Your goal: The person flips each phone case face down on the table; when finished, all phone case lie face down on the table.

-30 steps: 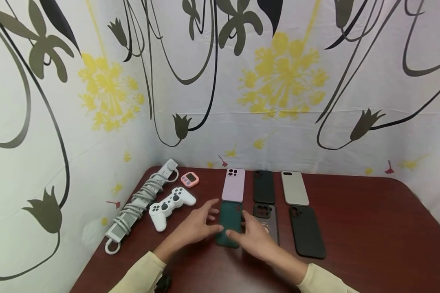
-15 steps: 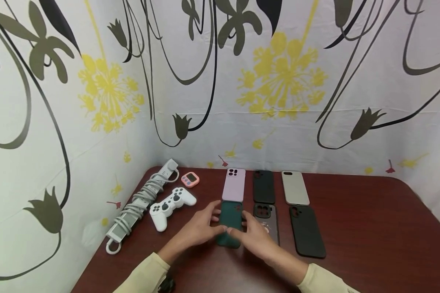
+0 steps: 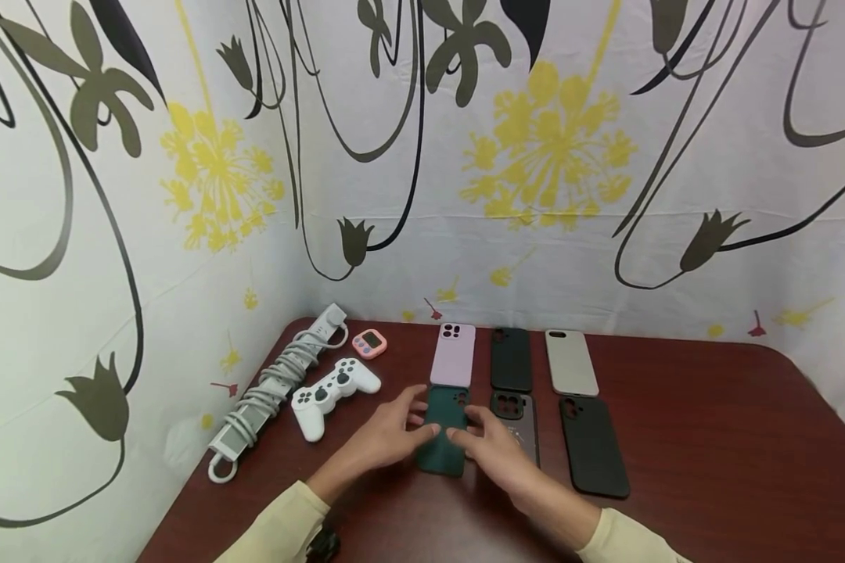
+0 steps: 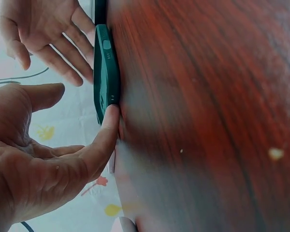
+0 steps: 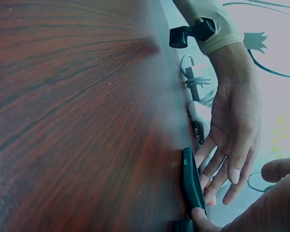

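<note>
A dark green phone case lies flat on the table, its camera cutout at the far right corner. My left hand is at its left side, thumb over the near part of the case. In the left wrist view, a fingertip of that hand touches the case's edge, with the thumb held apart. My right hand is at the right side, fingers loosely bent and overlapping the neighbouring grey case. One right fingertip rests against the green case's edge in the right wrist view.
Behind stand a lilac case, a black case and a cream case in a row. Another black case lies right. At left are a white game controller, a cord-wrapped power strip and a pink timer.
My thumbs came close together over the green case, then the right thumb drew slightly right. The case stays nearly in place; the head view has shifted a little.
</note>
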`<state>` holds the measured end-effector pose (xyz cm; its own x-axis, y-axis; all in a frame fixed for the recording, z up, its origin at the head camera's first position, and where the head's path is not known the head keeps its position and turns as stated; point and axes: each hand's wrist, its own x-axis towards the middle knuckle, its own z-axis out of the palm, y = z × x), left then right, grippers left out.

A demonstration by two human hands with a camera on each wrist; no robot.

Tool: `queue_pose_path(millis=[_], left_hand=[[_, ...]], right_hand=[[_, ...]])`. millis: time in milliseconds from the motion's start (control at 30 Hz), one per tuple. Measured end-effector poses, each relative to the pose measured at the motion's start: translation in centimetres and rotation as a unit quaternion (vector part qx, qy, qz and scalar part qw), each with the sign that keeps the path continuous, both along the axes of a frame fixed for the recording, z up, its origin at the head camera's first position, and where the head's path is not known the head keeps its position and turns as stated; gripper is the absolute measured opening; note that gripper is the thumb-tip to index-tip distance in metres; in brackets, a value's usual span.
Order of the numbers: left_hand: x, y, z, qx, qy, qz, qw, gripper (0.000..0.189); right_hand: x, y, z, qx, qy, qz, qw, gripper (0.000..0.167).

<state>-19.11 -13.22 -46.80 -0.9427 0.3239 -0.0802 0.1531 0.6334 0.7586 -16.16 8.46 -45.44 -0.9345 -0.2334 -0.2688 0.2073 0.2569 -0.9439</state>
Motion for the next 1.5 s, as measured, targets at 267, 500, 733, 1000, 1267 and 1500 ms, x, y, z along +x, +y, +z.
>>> queue_pose_path(millis=[267, 500, 733, 1000, 1267, 1500], left_hand=[[0.2, 0.1, 0.4, 0.007, -0.011, 0.002, 0.9999, 0.073], [0.2, 0.4, 0.5, 0.042, -0.057, -0.003, 0.9975, 0.073], [0.2, 0.9, 0.3, 0.052, -0.074, -0.005, 0.9959, 0.075], [0.7, 1.6, 0.1, 0.081, -0.098, -0.020, 0.9916, 0.072], [0.9, 2.3, 0.4, 0.086, -0.115, -0.018, 0.9895, 0.071], [0.8, 2.8, 0.6, 0.050, -0.100, -0.011, 0.9937, 0.077]], right_hand=[[0.2, 0.0, 0.4, 0.024, 0.004, -0.006, 0.9997, 0.071], [0.4, 0.1, 0.4, 0.026, 0.012, -0.019, 0.9994, 0.064], [0.6, 0.5, 0.4, -0.007, -0.003, -0.032, 0.9995, 0.063], [0.8, 1.1, 0.0, -0.055, -0.013, -0.074, 0.9957, 0.057], [0.8, 1.3, 0.2, -0.091, -0.020, -0.104, 0.9903, 0.055], [0.9, 1.0, 0.5, -0.107, -0.006, -0.108, 0.9883, 0.051]])
